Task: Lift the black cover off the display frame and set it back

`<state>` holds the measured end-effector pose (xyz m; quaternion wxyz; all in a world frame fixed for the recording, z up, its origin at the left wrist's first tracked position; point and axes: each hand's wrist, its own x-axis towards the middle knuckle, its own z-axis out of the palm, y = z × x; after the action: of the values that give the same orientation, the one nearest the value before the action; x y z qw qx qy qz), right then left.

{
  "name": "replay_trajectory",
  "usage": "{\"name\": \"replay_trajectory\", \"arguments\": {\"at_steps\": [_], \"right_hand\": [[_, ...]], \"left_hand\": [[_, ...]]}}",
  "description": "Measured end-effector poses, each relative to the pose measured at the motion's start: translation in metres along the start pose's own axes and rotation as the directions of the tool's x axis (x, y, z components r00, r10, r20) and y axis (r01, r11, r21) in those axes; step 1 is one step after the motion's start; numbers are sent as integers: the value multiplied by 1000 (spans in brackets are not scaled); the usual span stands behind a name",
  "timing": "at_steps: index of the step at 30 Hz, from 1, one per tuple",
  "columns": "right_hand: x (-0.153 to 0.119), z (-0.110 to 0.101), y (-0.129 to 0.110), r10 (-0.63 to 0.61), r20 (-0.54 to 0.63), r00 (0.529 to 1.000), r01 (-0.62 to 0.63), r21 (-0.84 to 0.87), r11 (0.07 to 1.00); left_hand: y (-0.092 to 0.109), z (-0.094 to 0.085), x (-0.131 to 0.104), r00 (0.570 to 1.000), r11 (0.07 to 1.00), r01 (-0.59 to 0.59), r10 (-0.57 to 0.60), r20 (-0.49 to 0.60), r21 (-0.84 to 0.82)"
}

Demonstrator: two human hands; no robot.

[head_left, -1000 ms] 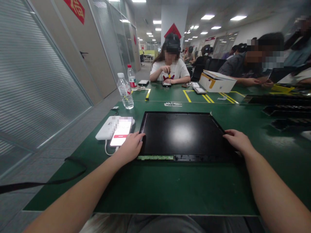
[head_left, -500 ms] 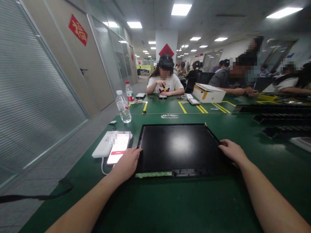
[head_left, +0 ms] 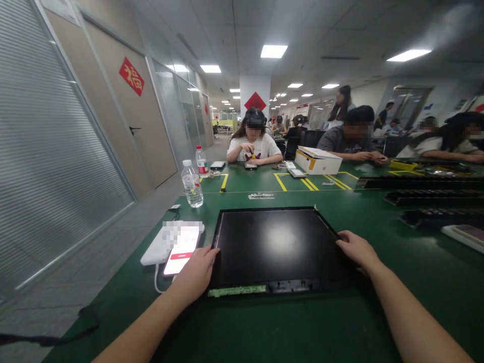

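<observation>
Left hand (head_left: 194,275) fingers (head_left: 212,252) curled loosely over left edge of flat black rectangular display panel (head_left: 278,247), near its front left corner; touching the edge, full grip underneath not visible, so clamped or merely resting cannot be told. Right hand (head_left: 355,250) fingers (head_left: 342,237) likewise laid on right edge of the panel, palm down, slightly bent; whether closed around the edge cannot be told. Panel lying flat on green matted surface (head_left: 287,322), centred between both forearms, glossy face up with ceiling light reflected in it. Thin green circuit strip (head_left: 237,291) exposed along front edge of panel, left half. Just beside left hand: smartphone with lit white and red screen (head_left: 181,249), resting partly on white rectangular power bank (head_left: 157,249), white cable looping off its near end. Further back on left: clear plastic water bottle with white cap (head_left: 191,184), upright; second bottle with red label (head_left: 201,161) behind it. Yellow tape lines (head_left: 280,182) marked across far part of surface. White cardboard box with yellow trim (head_left: 317,161) beyond, well apart from panel. Person in white shirt (head_left: 254,146) seated opposite, other people to the right. Stacked black trays (head_left: 434,194) along right side.
</observation>
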<state>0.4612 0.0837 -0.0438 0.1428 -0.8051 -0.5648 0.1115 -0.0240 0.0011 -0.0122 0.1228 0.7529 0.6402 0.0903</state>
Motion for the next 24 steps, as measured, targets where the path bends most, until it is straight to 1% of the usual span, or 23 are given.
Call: {"name": "replay_trajectory", "arguments": {"at_steps": [3,7,13,18,24], "right_hand": [[2,-2,4,-47,-4,999,47,6,999],[4,-6,8,-109,47,993,107,40,993],[8,-2,7,-203,110,973,208,-41,977],[10,4,5,-195,136,971,213,-131,968],[7,4,-1,-168,192,967,207,-200,958]], "left_hand": [[-1,1,0,1000,1000,3,-2,7,-2],[-1,1,2,1000,1000,5,-5,5,16],[1,-2,0,1000,999,3,-4,20,34],[5,-4,-1,1000,999,7,-9,26,48],[10,-5,-1,998,994,22,-28,52,105]]}}
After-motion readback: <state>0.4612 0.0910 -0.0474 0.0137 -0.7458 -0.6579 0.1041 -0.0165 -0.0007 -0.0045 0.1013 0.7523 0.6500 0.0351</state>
